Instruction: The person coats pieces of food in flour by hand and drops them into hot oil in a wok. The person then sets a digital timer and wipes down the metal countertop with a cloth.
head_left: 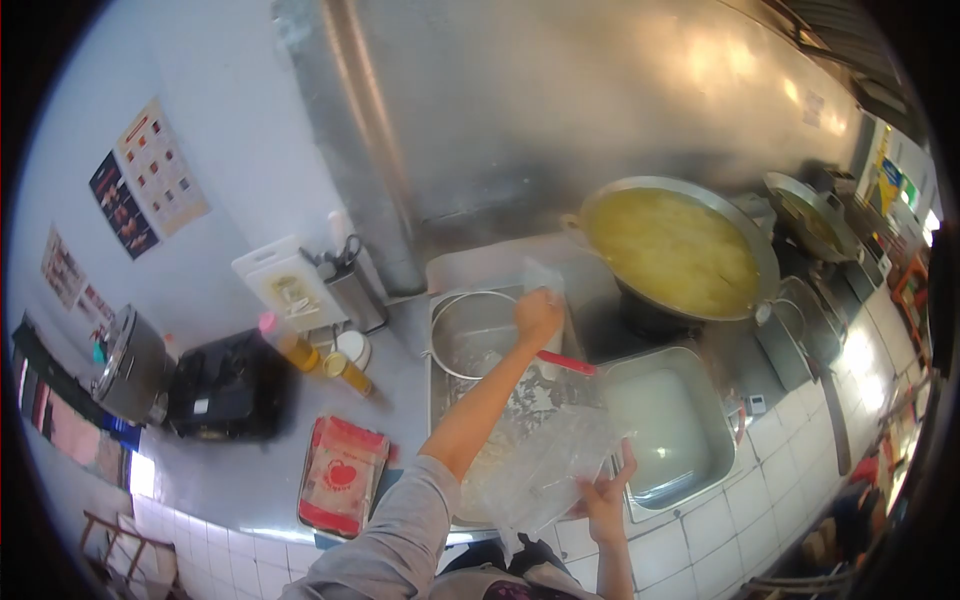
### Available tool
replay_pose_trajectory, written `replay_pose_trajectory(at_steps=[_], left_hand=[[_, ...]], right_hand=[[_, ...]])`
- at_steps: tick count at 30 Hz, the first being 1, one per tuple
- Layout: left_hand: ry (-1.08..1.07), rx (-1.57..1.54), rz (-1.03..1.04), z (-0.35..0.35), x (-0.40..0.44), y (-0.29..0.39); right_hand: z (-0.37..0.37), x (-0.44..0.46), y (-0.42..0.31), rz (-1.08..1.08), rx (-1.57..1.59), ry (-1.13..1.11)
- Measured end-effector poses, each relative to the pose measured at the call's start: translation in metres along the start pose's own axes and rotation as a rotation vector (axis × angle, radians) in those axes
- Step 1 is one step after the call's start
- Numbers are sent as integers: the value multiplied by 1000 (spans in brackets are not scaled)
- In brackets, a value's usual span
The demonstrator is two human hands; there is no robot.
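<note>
My left hand (540,316) reaches over the far side of a metal tray (438,400), its fingers closed by a pale, translucent item whose shape I cannot make out. Beside it lie a round metal strainer (470,330) and a red handle (567,362). Near the front edge my right hand (605,500) has its thumb and fingers apart and touches a clear plastic bag (545,465). The bag spreads over the near part of the tray, above pale food. To the right stands a rectangular metal container (665,430) of cloudy liquid.
A large wok (680,255) of yellow liquid stands at the back right, with a smaller pan (810,220) beyond. At left are a red and white packet (343,475), bottles (295,350), a utensil holder (357,297), a cutting board (290,285) and a black appliance (228,385).
</note>
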State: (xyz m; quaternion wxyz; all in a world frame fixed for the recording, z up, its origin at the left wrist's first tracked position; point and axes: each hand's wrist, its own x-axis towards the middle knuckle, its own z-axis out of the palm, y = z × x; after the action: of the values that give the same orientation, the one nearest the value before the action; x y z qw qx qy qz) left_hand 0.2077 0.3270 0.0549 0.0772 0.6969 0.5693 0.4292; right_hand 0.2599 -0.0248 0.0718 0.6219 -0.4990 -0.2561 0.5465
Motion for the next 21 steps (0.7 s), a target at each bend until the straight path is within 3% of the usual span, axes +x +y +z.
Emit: replay_pose_trajectory(at_steps=[2,6,10,12,13,16,18,20,21], left_hand=[[-224,-61,15,-31,-7,4],[-224,-238,-55,-125,-22,-16],[115,-10,-166,-236,-64,-140],[230,225,-431,-299,-112,-224],[246,302,-446,-326,-150,-281],[41,766,-938,-394,-255,-350],[-291,584,-1067,-414,-320,-422],[-169,55,-1076,-422,-359,-433],[-171,55,-1075,-424,-369,-434]], right_hand=[[-1,3,0,-15,-64,-3],[17,9,-5,-116,-68,44],[16,21,-19,19,-177,49],[28,22,-32,-19,-166,50],[34,23,-35,-69,-143,77],[50,22,-43,-80,-106,-5],[67,22,-43,-66,-96,-78],[111,11,-41,-83,-28,-115],[130,4,-39,-101,38,-144]])
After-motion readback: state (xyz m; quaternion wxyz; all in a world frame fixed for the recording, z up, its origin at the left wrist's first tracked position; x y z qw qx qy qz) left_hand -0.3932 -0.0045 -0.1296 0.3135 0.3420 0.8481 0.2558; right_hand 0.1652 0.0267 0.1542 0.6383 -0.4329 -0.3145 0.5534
